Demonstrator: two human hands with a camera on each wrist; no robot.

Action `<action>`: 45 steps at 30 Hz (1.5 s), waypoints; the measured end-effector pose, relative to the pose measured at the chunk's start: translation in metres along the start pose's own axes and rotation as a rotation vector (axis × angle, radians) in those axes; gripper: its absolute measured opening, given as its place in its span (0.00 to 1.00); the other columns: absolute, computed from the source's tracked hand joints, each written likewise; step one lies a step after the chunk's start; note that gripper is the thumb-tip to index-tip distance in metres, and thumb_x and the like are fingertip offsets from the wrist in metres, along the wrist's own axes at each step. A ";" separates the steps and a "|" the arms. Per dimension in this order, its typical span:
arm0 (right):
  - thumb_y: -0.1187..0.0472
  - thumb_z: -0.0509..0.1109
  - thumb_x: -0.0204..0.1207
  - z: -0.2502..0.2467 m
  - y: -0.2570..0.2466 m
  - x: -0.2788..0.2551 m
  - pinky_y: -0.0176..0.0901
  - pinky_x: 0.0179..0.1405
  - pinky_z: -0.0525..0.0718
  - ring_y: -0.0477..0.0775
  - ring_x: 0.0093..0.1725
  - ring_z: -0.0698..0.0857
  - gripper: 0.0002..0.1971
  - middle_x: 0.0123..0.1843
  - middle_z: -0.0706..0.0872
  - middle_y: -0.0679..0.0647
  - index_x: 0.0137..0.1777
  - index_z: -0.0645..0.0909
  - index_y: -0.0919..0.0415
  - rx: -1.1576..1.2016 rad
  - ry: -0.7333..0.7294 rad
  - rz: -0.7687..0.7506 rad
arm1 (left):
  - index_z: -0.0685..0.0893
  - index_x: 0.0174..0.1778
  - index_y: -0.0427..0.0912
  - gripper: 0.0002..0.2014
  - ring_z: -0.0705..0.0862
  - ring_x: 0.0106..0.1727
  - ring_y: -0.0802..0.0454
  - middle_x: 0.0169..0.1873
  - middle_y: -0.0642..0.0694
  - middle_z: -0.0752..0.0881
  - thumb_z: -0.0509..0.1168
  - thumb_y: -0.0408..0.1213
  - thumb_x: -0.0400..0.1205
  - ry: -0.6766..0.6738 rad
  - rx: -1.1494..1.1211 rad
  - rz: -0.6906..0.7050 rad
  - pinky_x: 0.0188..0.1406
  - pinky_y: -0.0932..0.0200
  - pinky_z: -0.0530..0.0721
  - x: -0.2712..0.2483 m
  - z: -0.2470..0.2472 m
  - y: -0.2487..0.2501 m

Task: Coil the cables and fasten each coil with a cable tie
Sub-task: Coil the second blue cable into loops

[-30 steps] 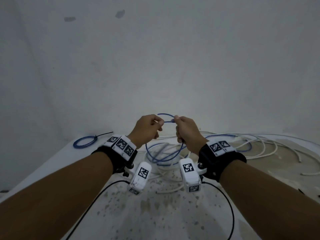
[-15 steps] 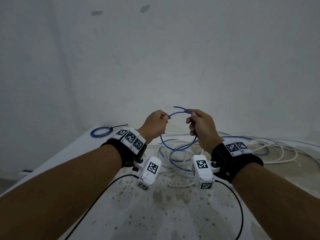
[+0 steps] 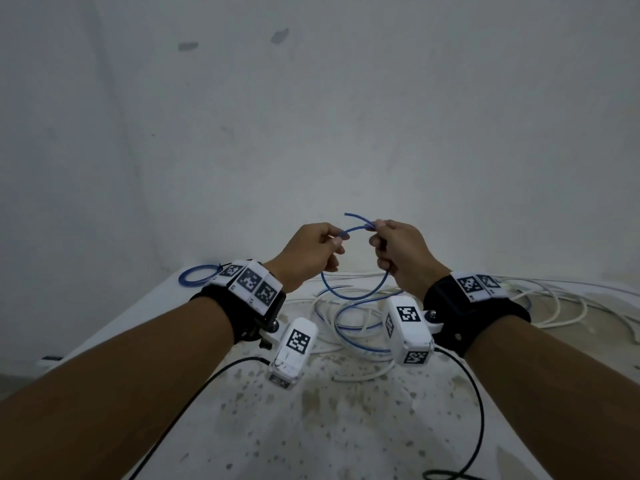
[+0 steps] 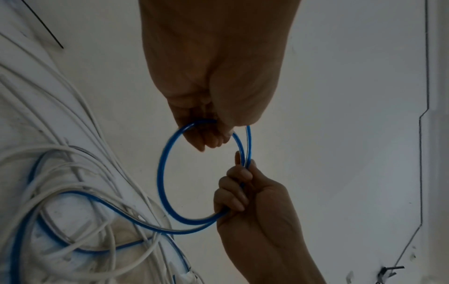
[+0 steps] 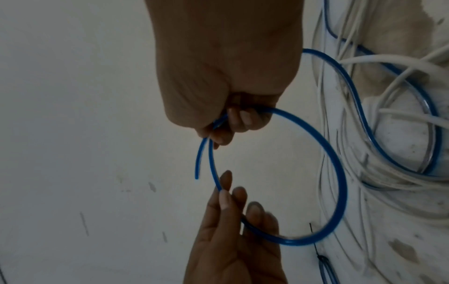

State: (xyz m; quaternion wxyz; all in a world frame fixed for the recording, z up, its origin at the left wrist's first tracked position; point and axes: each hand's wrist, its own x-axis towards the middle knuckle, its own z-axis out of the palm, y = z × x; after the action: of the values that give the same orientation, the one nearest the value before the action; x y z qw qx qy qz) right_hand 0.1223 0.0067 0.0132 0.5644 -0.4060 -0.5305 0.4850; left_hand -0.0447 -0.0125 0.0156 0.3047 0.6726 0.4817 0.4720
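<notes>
Hands up in the centre of the head view, both working 1 blue cable (image 3: 349, 294) above the table (image 3: 311, 427). The left hand (image 3: 308, 254) pinches the top arc between thumb and forefinger; the right hand (image 3: 401, 254) has its fingers clenched round the crossing point, where the short free end (image 3: 353, 216) sticks out toward the upper middle of the frame. Neither hand is released.

The first loop is just formed. In the left wrist view it reads as a neat ring at frame centre, 2 strands lying side by side where the right hand's fingers (image 4: 239, 178) pin them. From the bottom of the ring the blue cable trails down to the lower left into a tangle of white cables (image 4: 73, 192) on the table.

To do this well, I'd say the right hand should hold the crossing firmly as the anchor while the left hand feeds slack round at that same diameter, laying each new turn flat against the last. The free end looks short, so it could slip out if the grip loosens. The trailing length threads through the white cables, and a hard pull may snag or drag them; gentle draws seem wiser.

Upper left of the table in the head view, a finished blue coil (image 3: 194, 275) lies already fastened with a black cable tie (image 3: 219, 267). A loose black cable tie (image 4: 45, 26) lies at the upper left of the left wrist view, presumably for this coil.
</notes>
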 end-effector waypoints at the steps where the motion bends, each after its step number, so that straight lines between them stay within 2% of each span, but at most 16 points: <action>1: 0.61 0.59 0.88 -0.001 0.000 0.000 0.39 0.22 0.67 0.46 0.23 0.67 0.12 0.32 0.77 0.54 0.50 0.83 0.62 0.006 -0.016 0.005 | 0.85 0.57 0.36 0.10 0.79 0.30 0.54 0.39 0.44 0.84 0.59 0.31 0.88 0.008 0.005 0.011 0.34 0.61 0.83 -0.001 -0.001 -0.002; 5: 0.60 0.61 0.88 0.005 0.006 -0.004 0.41 0.28 0.78 0.47 0.25 0.73 0.10 0.36 0.83 0.56 0.58 0.81 0.64 -0.102 -0.109 -0.014 | 0.86 0.56 0.39 0.11 0.76 0.28 0.58 0.37 0.46 0.85 0.57 0.28 0.88 0.036 0.019 0.052 0.29 0.67 0.75 0.000 -0.003 0.003; 9: 0.61 0.60 0.88 0.008 0.007 -0.003 0.41 0.29 0.78 0.48 0.27 0.74 0.08 0.35 0.83 0.57 0.52 0.78 0.63 -0.152 -0.075 -0.069 | 0.86 0.55 0.37 0.09 0.73 0.27 0.57 0.37 0.46 0.84 0.61 0.28 0.85 0.003 -0.039 -0.004 0.25 0.67 0.71 0.002 0.002 0.016; 12: 0.63 0.61 0.87 0.008 0.007 -0.003 0.40 0.28 0.75 0.48 0.26 0.72 0.07 0.34 0.79 0.57 0.51 0.78 0.64 -0.079 -0.045 -0.087 | 0.88 0.53 0.34 0.09 0.73 0.26 0.59 0.32 0.49 0.81 0.70 0.35 0.82 0.003 -0.057 0.013 0.25 0.67 0.72 0.002 0.005 0.018; 14: 0.64 0.61 0.87 0.007 0.008 -0.005 0.40 0.29 0.74 0.46 0.24 0.70 0.05 0.34 0.78 0.57 0.53 0.78 0.64 -0.010 -0.088 -0.076 | 0.89 0.50 0.35 0.10 0.75 0.25 0.61 0.31 0.49 0.83 0.70 0.40 0.82 0.078 -0.028 0.034 0.27 0.68 0.73 0.004 0.005 0.016; 16: 0.65 0.62 0.87 0.006 0.007 -0.007 0.41 0.30 0.75 0.46 0.24 0.71 0.05 0.34 0.80 0.57 0.59 0.77 0.63 0.059 -0.132 -0.065 | 0.90 0.48 0.35 0.13 0.76 0.24 0.63 0.32 0.48 0.84 0.69 0.43 0.83 0.152 -0.029 0.016 0.28 0.67 0.73 0.007 0.003 0.012; 18: 0.66 0.63 0.86 0.006 0.006 -0.008 0.40 0.32 0.79 0.46 0.26 0.74 0.09 0.35 0.83 0.57 0.64 0.76 0.62 0.100 -0.158 -0.074 | 0.91 0.46 0.37 0.15 0.75 0.22 0.63 0.32 0.47 0.85 0.68 0.47 0.83 0.167 -0.071 -0.018 0.27 0.67 0.73 0.007 0.002 0.009; 21: 0.66 0.63 0.86 0.006 0.006 -0.008 0.40 0.36 0.83 0.47 0.29 0.77 0.11 0.37 0.85 0.57 0.67 0.76 0.63 0.059 -0.183 -0.101 | 0.91 0.44 0.41 0.16 0.72 0.25 0.57 0.32 0.48 0.83 0.68 0.51 0.82 0.164 -0.130 -0.070 0.27 0.65 0.72 0.004 0.004 0.008; 26: 0.66 0.65 0.85 0.010 0.007 -0.009 0.40 0.36 0.83 0.48 0.30 0.78 0.08 0.38 0.88 0.58 0.62 0.79 0.66 0.024 -0.215 -0.097 | 0.89 0.46 0.33 0.15 0.67 0.23 0.56 0.32 0.46 0.79 0.71 0.45 0.81 0.158 -0.243 -0.125 0.20 0.65 0.68 0.004 0.003 0.012; 29: 0.65 0.65 0.85 0.010 0.006 -0.008 0.41 0.39 0.86 0.48 0.32 0.82 0.05 0.39 0.89 0.59 0.54 0.80 0.65 0.012 -0.211 -0.076 | 0.89 0.45 0.35 0.14 0.69 0.22 0.57 0.33 0.45 0.83 0.71 0.45 0.81 0.131 -0.208 -0.149 0.20 0.66 0.68 0.003 -0.001 0.011; 34: 0.66 0.64 0.86 0.008 0.003 -0.003 0.42 0.41 0.89 0.53 0.36 0.85 0.05 0.43 0.87 0.62 0.49 0.79 0.66 0.037 -0.129 -0.042 | 0.90 0.40 0.39 0.15 0.80 0.24 0.56 0.32 0.46 0.89 0.70 0.48 0.82 0.134 -0.169 -0.159 0.26 0.64 0.81 0.002 -0.001 0.007; 38: 0.67 0.63 0.86 0.006 0.004 -0.004 0.45 0.44 0.89 0.55 0.37 0.87 0.05 0.42 0.88 0.61 0.49 0.78 0.66 0.051 -0.122 -0.030 | 0.89 0.44 0.35 0.12 0.82 0.27 0.56 0.35 0.44 0.90 0.71 0.42 0.82 0.105 -0.175 -0.133 0.30 0.65 0.84 0.002 -0.004 0.006; 42: 0.67 0.63 0.86 0.005 0.004 -0.006 0.47 0.46 0.90 0.57 0.38 0.88 0.05 0.41 0.87 0.62 0.51 0.78 0.68 0.031 -0.148 -0.023 | 0.89 0.45 0.33 0.11 0.76 0.26 0.56 0.34 0.43 0.89 0.72 0.40 0.81 0.090 -0.118 -0.120 0.24 0.66 0.77 0.001 -0.005 0.004; 45: 0.67 0.63 0.86 0.005 0.003 -0.009 0.49 0.47 0.91 0.57 0.37 0.88 0.04 0.42 0.88 0.64 0.52 0.77 0.69 0.012 -0.195 -0.014 | 0.88 0.42 0.37 0.10 0.72 0.28 0.55 0.33 0.45 0.86 0.71 0.42 0.82 0.110 -0.070 -0.145 0.25 0.63 0.72 -0.001 -0.006 0.004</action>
State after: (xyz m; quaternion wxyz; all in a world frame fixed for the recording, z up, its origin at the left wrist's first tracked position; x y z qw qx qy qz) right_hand 0.1169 -0.0016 0.0089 0.5156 -0.3497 -0.5829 0.5216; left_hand -0.0489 -0.0147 0.0205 0.3346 0.5980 0.5281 0.5015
